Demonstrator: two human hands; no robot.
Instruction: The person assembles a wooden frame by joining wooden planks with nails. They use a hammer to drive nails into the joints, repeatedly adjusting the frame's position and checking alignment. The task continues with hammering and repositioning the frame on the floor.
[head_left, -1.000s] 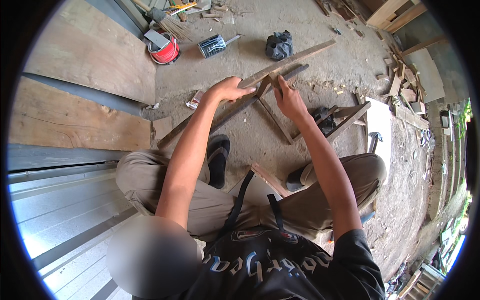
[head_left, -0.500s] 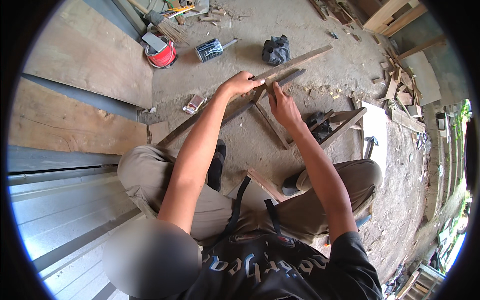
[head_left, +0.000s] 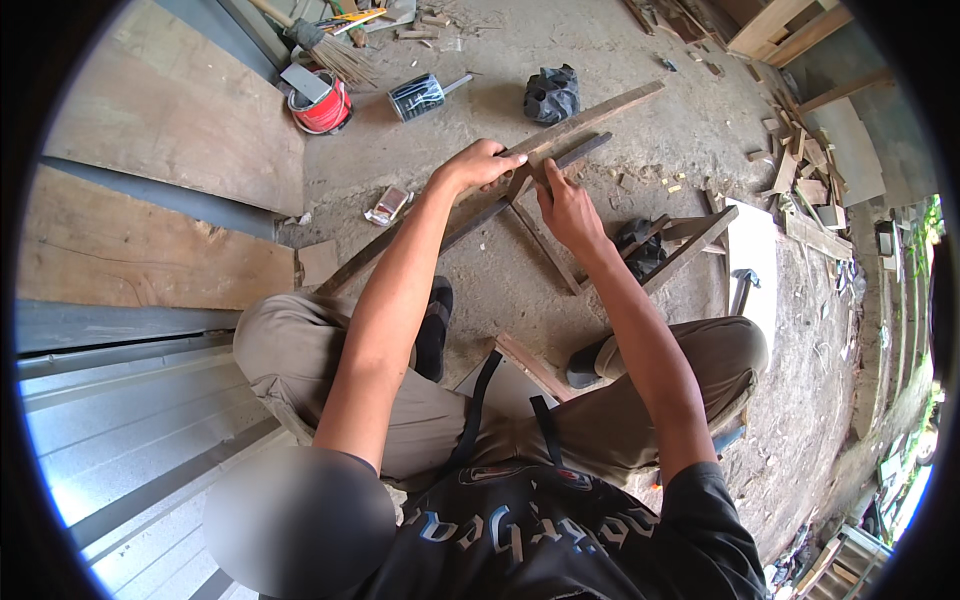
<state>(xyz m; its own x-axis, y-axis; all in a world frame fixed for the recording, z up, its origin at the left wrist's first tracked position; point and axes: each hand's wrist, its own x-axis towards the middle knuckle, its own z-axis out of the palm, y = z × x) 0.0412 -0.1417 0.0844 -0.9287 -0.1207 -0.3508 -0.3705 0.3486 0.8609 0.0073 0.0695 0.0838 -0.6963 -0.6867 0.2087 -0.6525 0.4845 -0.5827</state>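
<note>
A wooden frame of long narrow bars stands or leans on the ground in front of me; its upper bar (head_left: 610,108) runs from near my left knee up to the far right. My left hand (head_left: 470,168) is closed round this bar, thumb lying along its top. Just right of it, my right hand (head_left: 572,208) has its fingers curled in at the joint between the upper bar and a darker lower bar (head_left: 585,150). A small brown flat patch shows at its fingertips; whether it is a loose piece held there I cannot tell. A thin crosspiece (head_left: 545,247) slants down from the joint.
Beyond the frame are a black plastic bag (head_left: 552,95), a dark paint can (head_left: 417,98) and a red bucket (head_left: 322,105). A hammer (head_left: 742,290) lies on a white board at right. Scrap wood (head_left: 805,180) is heaped farther right; plywood boards (head_left: 170,110) lean at left.
Both hands keep their places on the frame, with only a very slight shift. The frame's far end sits a little higher in view.
</note>
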